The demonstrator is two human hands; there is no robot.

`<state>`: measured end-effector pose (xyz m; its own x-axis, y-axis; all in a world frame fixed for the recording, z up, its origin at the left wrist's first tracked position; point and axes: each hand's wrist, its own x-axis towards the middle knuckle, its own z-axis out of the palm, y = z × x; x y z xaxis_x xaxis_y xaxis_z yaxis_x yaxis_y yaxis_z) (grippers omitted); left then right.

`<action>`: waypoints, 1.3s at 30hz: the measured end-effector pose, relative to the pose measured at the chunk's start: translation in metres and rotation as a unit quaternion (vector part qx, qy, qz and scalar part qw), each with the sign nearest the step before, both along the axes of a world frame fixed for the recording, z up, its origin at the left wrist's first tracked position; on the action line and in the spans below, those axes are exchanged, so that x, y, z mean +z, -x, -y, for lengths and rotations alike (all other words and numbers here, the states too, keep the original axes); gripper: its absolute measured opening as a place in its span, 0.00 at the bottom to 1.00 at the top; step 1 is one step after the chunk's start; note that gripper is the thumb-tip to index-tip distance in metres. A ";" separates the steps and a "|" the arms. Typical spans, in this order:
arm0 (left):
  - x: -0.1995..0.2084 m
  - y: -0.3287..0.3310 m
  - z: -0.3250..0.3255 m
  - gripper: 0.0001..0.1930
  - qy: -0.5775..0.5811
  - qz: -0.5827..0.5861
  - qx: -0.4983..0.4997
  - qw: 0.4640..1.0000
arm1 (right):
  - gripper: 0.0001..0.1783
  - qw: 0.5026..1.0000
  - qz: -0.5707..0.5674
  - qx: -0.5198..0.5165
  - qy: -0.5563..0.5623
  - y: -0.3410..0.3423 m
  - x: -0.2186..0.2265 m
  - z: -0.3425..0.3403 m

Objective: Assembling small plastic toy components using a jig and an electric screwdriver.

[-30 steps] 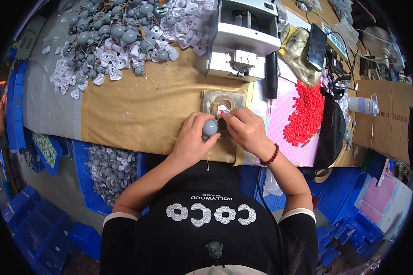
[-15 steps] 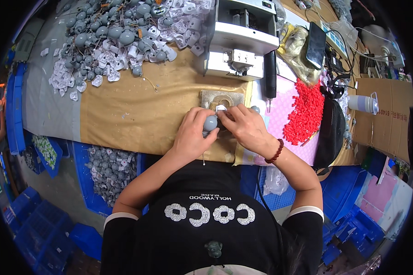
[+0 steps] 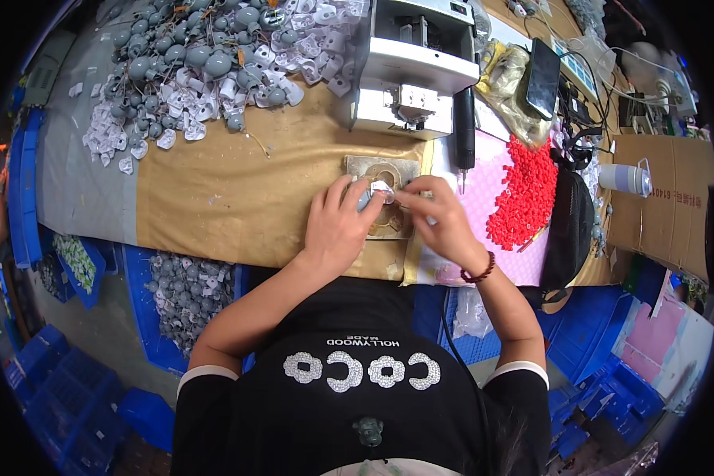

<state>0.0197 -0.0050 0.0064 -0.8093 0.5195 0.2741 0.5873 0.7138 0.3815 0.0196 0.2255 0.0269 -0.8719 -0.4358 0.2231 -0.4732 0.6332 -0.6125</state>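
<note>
My left hand is closed around a grey rounded part, which it presses down over a square metal plate with a ring-shaped pattern. A small white plastic piece shows at my left fingertips, against the grey part. My right hand comes in from the right with thumb and forefinger pinched together at the white piece's edge. Whatever those fingers hold is too small and blurred to name. A red beaded bracelet circles my right wrist.
A heap of grey ball-ended parts and white plastic pieces lies at the far left. Ahead stands a white machine, with a black electric screwdriver beside it. Small red pieces are piled on the right, near a black pouch.
The grey part has turned and sits farther under my left fingers. My left hand has shifted slightly up onto the plate. My right hand has drawn a little to the right.
</note>
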 end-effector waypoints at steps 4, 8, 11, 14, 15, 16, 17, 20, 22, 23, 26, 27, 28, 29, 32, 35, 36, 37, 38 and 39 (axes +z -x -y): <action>-0.004 0.001 0.000 0.25 0.005 0.008 -0.009 1.000 | 0.20 0.984 0.101 -0.128 0.073 0.000 0.010 -0.039; -0.003 0.003 0.000 0.25 0.006 0.013 -0.016 1.000 | 0.24 0.993 0.100 -0.060 0.002 -0.009 0.009 -0.039; -0.001 0.004 0.000 0.25 0.005 0.021 -0.024 0.999 | 0.22 0.997 0.054 -0.043 -0.045 -0.010 -0.014 -0.038; -0.003 0.005 0.001 0.26 0.004 0.022 -0.026 0.999 | 0.19 0.994 0.032 -0.103 -0.023 -0.009 -0.024 -0.033; -0.004 0.005 0.002 0.26 0.004 0.022 -0.025 0.999 | 0.18 0.989 0.057 -0.139 0.014 -0.010 -0.024 -0.029; -0.005 0.005 0.002 0.26 0.003 0.022 -0.026 0.999 | 0.18 0.980 0.082 -0.175 0.050 -0.011 -0.023 -0.027; -0.005 0.005 0.002 0.26 0.002 0.023 -0.027 0.999 | 0.18 0.968 0.098 -0.183 0.141 -0.010 -0.027 -0.023; -0.005 0.005 0.002 0.27 0.006 0.026 -0.031 0.999 | 0.17 0.888 0.163 -0.180 0.389 0.000 -0.036 -0.012; -0.005 0.005 0.003 0.27 0.009 0.029 -0.034 0.999 | 0.17 0.807 0.229 -0.149 0.523 0.007 -0.030 -0.005; -0.005 0.005 0.003 0.27 0.011 0.030 -0.036 0.999 | 0.17 0.768 0.276 -0.135 0.561 0.011 -0.022 -0.001; -0.006 0.005 0.003 0.28 0.016 0.030 -0.037 0.999 | 0.16 0.728 0.416 -0.110 0.534 0.016 -0.009 -0.013; -0.006 0.005 0.003 0.28 0.017 0.029 -0.037 0.999 | 0.11 0.771 0.385 -0.120 0.492 0.016 -0.009 -0.012; -0.006 0.005 0.003 0.28 0.015 0.029 -0.036 0.999 | 0.10 0.775 0.402 -0.138 0.468 0.017 -0.008 -0.016; -0.006 0.005 0.003 0.28 0.014 0.029 -0.035 0.999 | 0.09 0.777 0.418 -0.156 0.443 0.018 -0.006 -0.024; -0.008 0.005 0.002 0.27 0.004 0.027 -0.037 0.999 | 0.08 0.741 0.442 -0.183 0.470 0.017 -0.014 -0.028; -0.008 0.006 0.003 0.27 0.003 0.028 -0.038 0.999 | 0.09 0.665 0.444 -0.177 0.573 0.017 -0.009 -0.017; -0.008 0.006 0.003 0.26 0.004 0.029 -0.038 0.999 | 0.10 0.650 0.434 -0.175 0.598 0.017 -0.003 -0.011; -0.008 0.006 0.003 0.26 0.003 0.031 -0.040 0.999 | 0.11 0.635 0.423 -0.175 0.622 0.018 0.002 -0.006; -0.009 0.006 0.003 0.26 0.003 0.033 -0.041 0.999 | 0.13 0.635 0.423 -0.168 0.624 0.017 0.002 -0.003; -0.009 0.006 0.003 0.26 0.002 0.036 -0.042 0.998 | 0.16 0.636 0.423 -0.162 0.625 0.017 0.002 -0.001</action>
<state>0.0140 -0.0084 -0.0023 -0.7802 0.5873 0.2154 0.6167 0.6644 0.4221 0.0028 0.2263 0.0285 -0.9092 -0.1462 -0.3899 0.3917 -0.6180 -0.6816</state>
